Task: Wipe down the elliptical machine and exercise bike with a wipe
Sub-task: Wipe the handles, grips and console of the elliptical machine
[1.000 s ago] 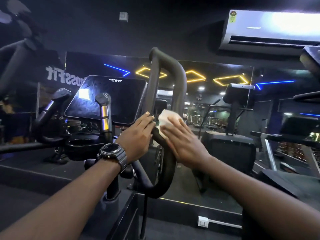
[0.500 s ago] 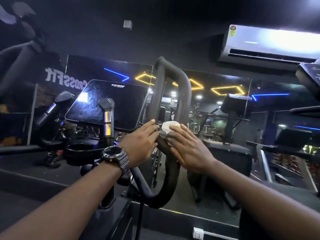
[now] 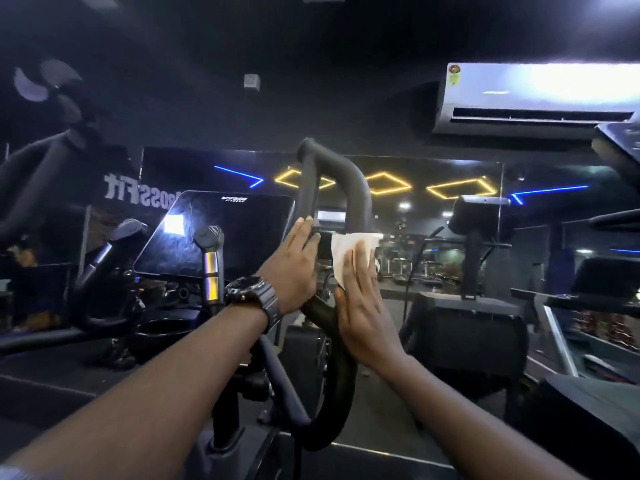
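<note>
The dark console screen [image 3: 221, 233] sits left of the looped handlebar [image 3: 349, 188]. The left hand [image 3: 294, 271], fingers straight, presses the bar's left side, probably to steady it. The right hand [image 3: 360, 299], its grip also flat and unclenched, pins the white wipe [image 3: 349, 247] against the bar's right side (judging by the spread, to cover more surface per stroke).
</note>
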Demonstrator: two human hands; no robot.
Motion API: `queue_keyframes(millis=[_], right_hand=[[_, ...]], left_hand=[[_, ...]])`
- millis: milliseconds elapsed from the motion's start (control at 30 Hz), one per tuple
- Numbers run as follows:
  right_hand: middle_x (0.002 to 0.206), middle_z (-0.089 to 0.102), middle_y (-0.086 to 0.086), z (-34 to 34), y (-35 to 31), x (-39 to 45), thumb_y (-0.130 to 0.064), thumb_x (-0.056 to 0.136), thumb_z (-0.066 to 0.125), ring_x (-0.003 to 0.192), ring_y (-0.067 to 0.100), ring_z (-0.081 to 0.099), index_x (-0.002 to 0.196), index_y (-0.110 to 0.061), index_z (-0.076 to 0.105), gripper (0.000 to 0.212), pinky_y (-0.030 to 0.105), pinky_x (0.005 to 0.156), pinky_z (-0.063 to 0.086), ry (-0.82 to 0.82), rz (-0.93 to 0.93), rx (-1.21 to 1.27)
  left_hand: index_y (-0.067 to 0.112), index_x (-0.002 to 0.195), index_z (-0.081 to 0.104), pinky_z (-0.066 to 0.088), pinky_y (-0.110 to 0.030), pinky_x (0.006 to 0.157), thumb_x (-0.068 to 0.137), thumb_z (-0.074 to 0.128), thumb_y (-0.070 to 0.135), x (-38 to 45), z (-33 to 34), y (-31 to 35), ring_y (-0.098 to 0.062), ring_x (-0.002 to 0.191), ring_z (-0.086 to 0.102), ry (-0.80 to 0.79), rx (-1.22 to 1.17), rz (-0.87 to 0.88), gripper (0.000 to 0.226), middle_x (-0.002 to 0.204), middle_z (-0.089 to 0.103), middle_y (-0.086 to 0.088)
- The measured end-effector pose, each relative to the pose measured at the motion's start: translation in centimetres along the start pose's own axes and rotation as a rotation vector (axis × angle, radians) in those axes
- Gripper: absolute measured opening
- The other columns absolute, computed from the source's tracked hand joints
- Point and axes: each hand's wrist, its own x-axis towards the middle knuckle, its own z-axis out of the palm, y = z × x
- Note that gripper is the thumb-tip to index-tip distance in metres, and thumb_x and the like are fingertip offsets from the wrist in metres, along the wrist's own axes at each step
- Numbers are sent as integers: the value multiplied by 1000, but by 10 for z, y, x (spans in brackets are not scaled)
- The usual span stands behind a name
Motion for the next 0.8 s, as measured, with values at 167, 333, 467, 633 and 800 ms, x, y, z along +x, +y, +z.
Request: queue_keyframes(millis=[167, 333, 467, 633, 800], right_hand=[[159, -31, 1, -26, 17, 108, -26, 105, 29, 143, 26, -35, 156, -13, -11, 66, 46, 120, -4, -12, 58, -38], [162, -22, 0, -20, 16, 105, -11, 102, 32, 149, 21, -20, 157, -13, -5, 66, 40, 124, -3, 108, 67, 121], [161, -26, -4, -8, 18, 69, -19, 101, 27, 147, 11, -24, 156, -15, -11, 67, 27, 120, -11, 121, -7, 236], [154, 30, 18, -34, 35, 173, -21, 105, 30, 141, 30, 31, 150, -3, 24, 50, 42, 113, 32, 169, 133, 239], [125, 59, 14, -49, 38, 220, -30, 104, 31, 114, 36, 54, 116, -12, 55, 33, 40, 82, 40, 131, 161, 86]], left_hand=[[-8, 149, 14, -20, -25, 114, 97, 37, 6, 38, -17, 13, -31, 150, 0, 3, 20, -90, 58, 159, 8, -25], [-16, 137, 38, 9, -41, 119, 86, 32, 3, 67, -21, 15, -47, 141, 26, 104, 54, -53, 54, 144, 35, -38], [-4, 146, 30, 16, -35, 121, 89, 52, 8, 80, -22, 8, -35, 147, 17, 109, 36, -211, 63, 157, 18, -24], [-10, 147, 22, 8, -24, 119, 92, 50, 5, 84, -23, -1, -28, 149, 14, 90, 13, -203, 63, 157, 18, -25], [-3, 147, 31, 14, -20, 115, 91, 55, 12, 82, -28, -14, -27, 145, 26, 114, -5, -147, 63, 157, 25, -19]])
